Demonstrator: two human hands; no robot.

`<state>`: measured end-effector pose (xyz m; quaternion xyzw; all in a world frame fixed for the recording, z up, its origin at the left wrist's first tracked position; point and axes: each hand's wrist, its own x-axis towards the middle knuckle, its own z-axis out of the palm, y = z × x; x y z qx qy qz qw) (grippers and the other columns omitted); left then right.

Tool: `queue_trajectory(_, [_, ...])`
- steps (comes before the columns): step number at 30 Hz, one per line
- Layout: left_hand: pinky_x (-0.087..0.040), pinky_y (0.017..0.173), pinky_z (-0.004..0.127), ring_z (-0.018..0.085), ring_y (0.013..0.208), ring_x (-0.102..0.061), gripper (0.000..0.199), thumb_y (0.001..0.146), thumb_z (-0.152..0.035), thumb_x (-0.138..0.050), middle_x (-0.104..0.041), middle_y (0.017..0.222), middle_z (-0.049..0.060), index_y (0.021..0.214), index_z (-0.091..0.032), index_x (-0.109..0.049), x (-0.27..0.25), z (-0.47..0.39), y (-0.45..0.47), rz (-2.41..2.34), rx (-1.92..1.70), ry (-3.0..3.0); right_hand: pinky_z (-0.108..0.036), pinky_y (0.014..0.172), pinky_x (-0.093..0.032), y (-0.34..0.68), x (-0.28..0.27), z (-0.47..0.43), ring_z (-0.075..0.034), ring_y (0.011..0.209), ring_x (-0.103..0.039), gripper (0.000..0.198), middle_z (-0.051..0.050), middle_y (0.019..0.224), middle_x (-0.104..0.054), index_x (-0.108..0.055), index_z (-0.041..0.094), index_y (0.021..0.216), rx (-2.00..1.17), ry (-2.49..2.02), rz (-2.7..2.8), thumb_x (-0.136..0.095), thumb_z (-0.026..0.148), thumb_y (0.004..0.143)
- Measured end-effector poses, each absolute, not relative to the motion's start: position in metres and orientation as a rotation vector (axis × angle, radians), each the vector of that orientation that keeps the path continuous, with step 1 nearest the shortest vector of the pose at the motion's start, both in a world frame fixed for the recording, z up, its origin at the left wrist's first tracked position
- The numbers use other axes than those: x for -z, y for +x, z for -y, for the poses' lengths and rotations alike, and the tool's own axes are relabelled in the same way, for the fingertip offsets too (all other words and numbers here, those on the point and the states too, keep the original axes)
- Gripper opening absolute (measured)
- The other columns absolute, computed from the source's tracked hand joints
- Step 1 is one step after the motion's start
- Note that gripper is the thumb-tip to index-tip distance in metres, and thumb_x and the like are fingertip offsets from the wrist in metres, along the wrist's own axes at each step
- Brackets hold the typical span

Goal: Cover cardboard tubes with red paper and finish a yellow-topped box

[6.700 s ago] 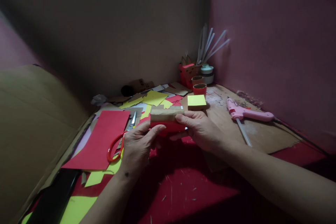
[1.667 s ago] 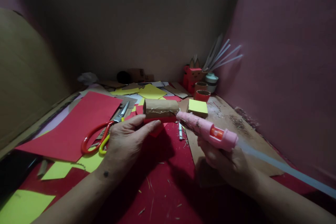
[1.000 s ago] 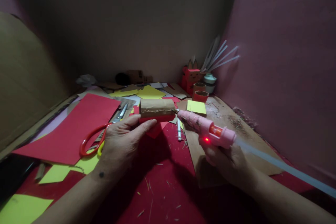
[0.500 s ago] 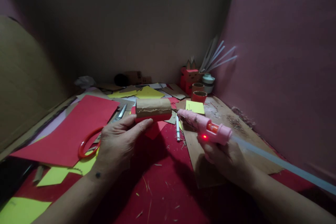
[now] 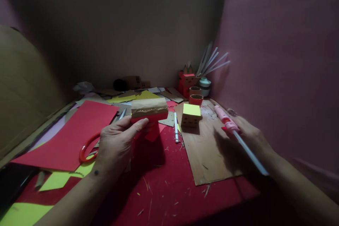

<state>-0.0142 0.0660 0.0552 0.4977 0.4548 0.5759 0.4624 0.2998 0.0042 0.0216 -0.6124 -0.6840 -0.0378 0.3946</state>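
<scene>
My left hand [image 5: 120, 139] is closed on a cardboard tube [image 5: 149, 105], pinched at its left end between thumb and fingers. Red paper covers the tube's lower part, and a shiny line of glue runs along the paper's edge. My right hand [image 5: 247, 134] is wrapped round a pink glue gun [image 5: 226, 119], held away from the tube on the right and pointing forward. A long translucent glue stick [image 5: 251, 155] sticks out of its back end. Left of the gun, a small cardboard box with a yellow top [image 5: 191, 114] stands on a cardboard sheet [image 5: 212, 155].
Red-handled scissors [image 5: 88, 148] lie beside red paper [image 5: 66, 134] on the left. A white pen [image 5: 176, 127] lies mid-table. At the back right stand red-wrapped tubes [image 5: 196, 99], a lidded jar [image 5: 204, 86] and upright glue sticks [image 5: 214, 60]. A pink wall [image 5: 278, 60] bounds the right side.
My right hand has swung the glue gun rightward, away from the tube's right end, uncovering the yellow-topped box. My left hand keeps hold of the tube; the view has shifted slightly.
</scene>
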Motion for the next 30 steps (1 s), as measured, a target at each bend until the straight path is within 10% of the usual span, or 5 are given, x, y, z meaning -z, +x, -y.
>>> queue_trajectory(5, [-0.057,0.079,0.026,0.019,0.083,-0.072,0.027,0.074,-0.030,-0.075,-0.077,0.090,0.004,0.097,-0.018,-0.073,-0.055,-0.067,-0.016,-1.006,-1.396,1.233,-0.037,0.056,-0.046,0.345,-0.008,-0.012,-0.030,0.080,-0.064,0.035,-0.015,0.100,-0.060,-0.063,0.015,0.105,0.327,-2.294,1.824,-0.041,0.035,0.088])
queue_trajectory(12, [-0.058,0.074,0.028,0.020,0.078,-0.073,0.027,0.075,-0.030,-0.073,-0.078,0.083,0.006,0.097,-0.015,-0.073,-0.058,-0.063,-0.014,-0.979,-1.359,1.253,-0.045,0.074,-0.046,0.311,-0.042,-0.003,-0.032,0.095,-0.056,0.027,-0.017,0.105,-0.061,-0.068,0.016,0.094,0.420,-1.937,1.824,-0.049,0.029,0.080])
queue_trajectory(21, [-0.056,0.059,0.020,0.014,0.058,-0.068,0.013,0.074,-0.022,-0.073,-0.076,0.068,0.003,0.084,-0.013,-0.075,-0.052,-0.060,-0.012,-0.946,-1.298,1.330,-0.028,0.060,-0.038,0.196,-0.073,-0.048,-0.013,0.064,-0.052,0.030,-0.005,0.076,-0.065,-0.071,0.015,0.079,-1.290,-0.981,1.215,-0.062,0.045,0.079])
queue_trajectory(30, [-0.043,0.043,0.016,0.007,0.040,-0.053,0.008,0.074,-0.021,-0.071,-0.067,0.049,-0.001,0.069,-0.015,-0.071,-0.049,-0.059,-0.011,-0.987,-1.294,1.436,-0.030,0.060,-0.038,0.175,-0.062,-0.060,-0.016,0.063,-0.055,0.009,-0.002,0.065,-0.063,-0.063,0.017,0.073,-1.653,-0.889,0.880,-0.062,0.026,0.075])
